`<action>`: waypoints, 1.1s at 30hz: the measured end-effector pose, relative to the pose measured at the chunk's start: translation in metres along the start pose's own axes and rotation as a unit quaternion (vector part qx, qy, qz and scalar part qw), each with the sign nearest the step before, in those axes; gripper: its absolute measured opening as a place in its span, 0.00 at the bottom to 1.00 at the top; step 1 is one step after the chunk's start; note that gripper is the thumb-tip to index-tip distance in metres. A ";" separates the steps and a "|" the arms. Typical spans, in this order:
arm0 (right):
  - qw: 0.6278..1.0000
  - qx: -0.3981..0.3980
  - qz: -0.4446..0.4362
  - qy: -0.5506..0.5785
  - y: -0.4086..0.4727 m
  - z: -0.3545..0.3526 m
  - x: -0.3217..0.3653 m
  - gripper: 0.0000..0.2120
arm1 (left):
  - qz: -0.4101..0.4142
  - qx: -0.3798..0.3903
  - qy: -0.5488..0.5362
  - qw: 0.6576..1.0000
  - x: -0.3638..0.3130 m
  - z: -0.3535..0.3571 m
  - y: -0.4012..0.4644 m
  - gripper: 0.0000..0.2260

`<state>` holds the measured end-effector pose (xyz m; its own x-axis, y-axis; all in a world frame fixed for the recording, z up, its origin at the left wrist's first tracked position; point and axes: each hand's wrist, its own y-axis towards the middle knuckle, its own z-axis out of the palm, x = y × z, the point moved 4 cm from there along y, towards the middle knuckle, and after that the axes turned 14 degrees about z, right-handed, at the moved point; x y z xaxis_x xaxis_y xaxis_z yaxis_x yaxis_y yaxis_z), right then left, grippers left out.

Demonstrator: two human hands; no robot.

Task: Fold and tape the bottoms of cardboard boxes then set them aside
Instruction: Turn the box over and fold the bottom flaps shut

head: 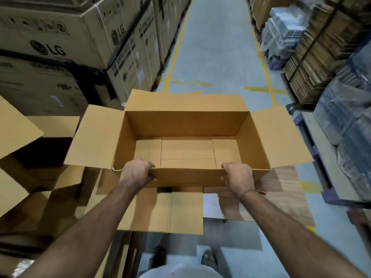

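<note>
An open brown cardboard box (pixel 186 123) is held upright in front of me, its top flaps spread outward and its bottom flaps folded flat inside. My left hand (pixel 136 171) grips the near wall of the box, fingers curled over the rim at the left. My right hand (pixel 237 174), with a bracelet at the wrist, grips the same wall toward the right. Below the box lies a flat unfolded cardboard sheet (pixel 180 209) on a metal table (pixel 230 231).
Open cardboard boxes (pixel 30 149) stand at my left. Large stacked appliance cartons (pixel 60 37) line the left side. A grey aisle floor (pixel 216 47) with yellow lines runs ahead. Flat cardboard stacks (pixel 321 53) and wrapped pallets (pixel 345 121) fill the right. My feet show below.
</note>
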<state>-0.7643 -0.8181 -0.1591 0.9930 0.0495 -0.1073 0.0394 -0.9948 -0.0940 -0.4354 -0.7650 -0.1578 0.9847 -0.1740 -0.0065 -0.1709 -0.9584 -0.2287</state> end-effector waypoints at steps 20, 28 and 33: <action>0.920 0.067 0.131 0.363 0.003 -0.021 -0.027 0.21 | -0.042 -0.085 -0.280 0.955 0.029 -0.012 -0.009 0.44; 0.913 0.037 0.378 0.147 0.032 -0.014 -0.110 0.20 | -0.274 -0.111 -0.256 0.920 0.098 -0.013 -0.022 0.24; 0.894 0.085 0.352 0.262 0.035 0.006 -0.113 0.09 | -0.260 -0.093 -0.296 0.914 0.094 0.003 -0.018 0.17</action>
<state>-0.8754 -0.8575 -0.1565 0.6817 -0.6776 0.2759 -0.5901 -0.7322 -0.3403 -0.3395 -0.7634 -0.1570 0.7704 0.4162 -0.4830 0.3765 -0.9083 -0.1822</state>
